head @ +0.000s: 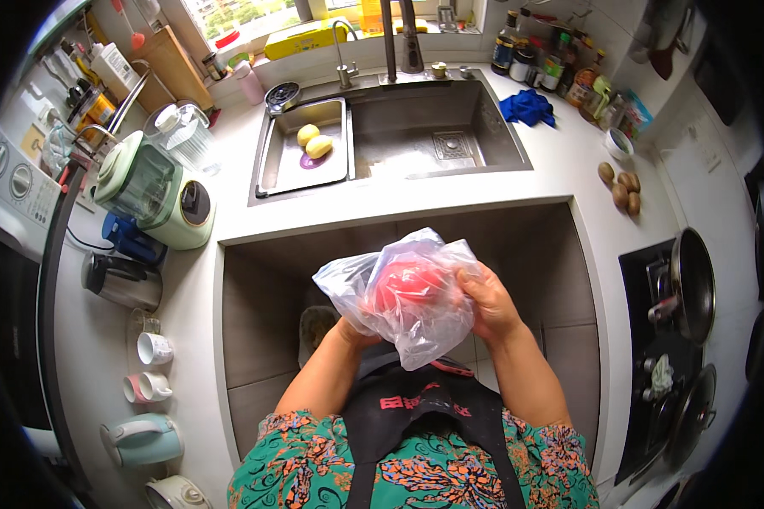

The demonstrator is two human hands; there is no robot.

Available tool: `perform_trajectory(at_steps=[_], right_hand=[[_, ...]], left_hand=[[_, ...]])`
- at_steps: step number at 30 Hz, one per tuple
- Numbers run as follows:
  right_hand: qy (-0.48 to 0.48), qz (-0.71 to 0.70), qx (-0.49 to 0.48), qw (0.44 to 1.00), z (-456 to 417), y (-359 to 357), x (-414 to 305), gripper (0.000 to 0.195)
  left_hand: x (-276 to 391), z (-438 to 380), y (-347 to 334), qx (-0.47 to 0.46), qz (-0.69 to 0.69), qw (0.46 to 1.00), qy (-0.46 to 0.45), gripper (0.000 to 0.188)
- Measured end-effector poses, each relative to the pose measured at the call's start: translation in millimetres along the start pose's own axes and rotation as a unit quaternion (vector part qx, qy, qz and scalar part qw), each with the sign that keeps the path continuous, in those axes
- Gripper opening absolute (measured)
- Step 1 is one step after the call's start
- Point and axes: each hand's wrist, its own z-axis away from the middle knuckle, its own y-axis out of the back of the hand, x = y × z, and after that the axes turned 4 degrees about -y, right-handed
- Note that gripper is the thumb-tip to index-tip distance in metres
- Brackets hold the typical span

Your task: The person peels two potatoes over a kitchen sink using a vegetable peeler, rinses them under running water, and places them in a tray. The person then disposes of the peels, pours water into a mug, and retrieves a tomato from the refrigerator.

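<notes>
A thin, clear plastic bag (420, 324) is held up in front of my apron, over the recess below the counter. Through its wrinkled film shows a red, rounded item (410, 284); the plastic blurs it too much to name it. My right hand (493, 302) grips the bag's right side, thumb on top. From below left, my left hand (358, 334) supports the bag, its fingers mostly hidden by the plastic and the red item. Ahead, two peeled potatoes (319, 147) lie with a small purple item (312, 161) in the sink's left tray (274, 167).
Beyond the counter's front edge is a steel sink (414, 118) with a tall faucet (410, 44). A blue cloth (527, 108) and several kiwi-like brown items (620, 188) lie right. A wok (694, 286) sits on the cooktop. A green blender-like appliance (184, 216) and kettles line the left.
</notes>
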Motion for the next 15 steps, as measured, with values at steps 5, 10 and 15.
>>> perform_trajectory(at_steps=[5, 10, 15], right_hand=[[0.002, -0.008, 0.038, 0.999, -37, 12, -29, 0.023], [0.013, 0.002, 0.113, 0.994, -94, -1, -52, 0.040], [-0.029, 0.065, -0.030, 0.997, -158, -15, -72, 0.043]], left_hand=[[17, -70, 16, -0.092, 0.021, 0.995, -0.020, 0.080], [52, -126, 32, -0.152, 0.020, 0.987, -0.052, 0.073], [96, -170, 81, -0.046, -0.122, 0.990, -0.043, 0.040]])
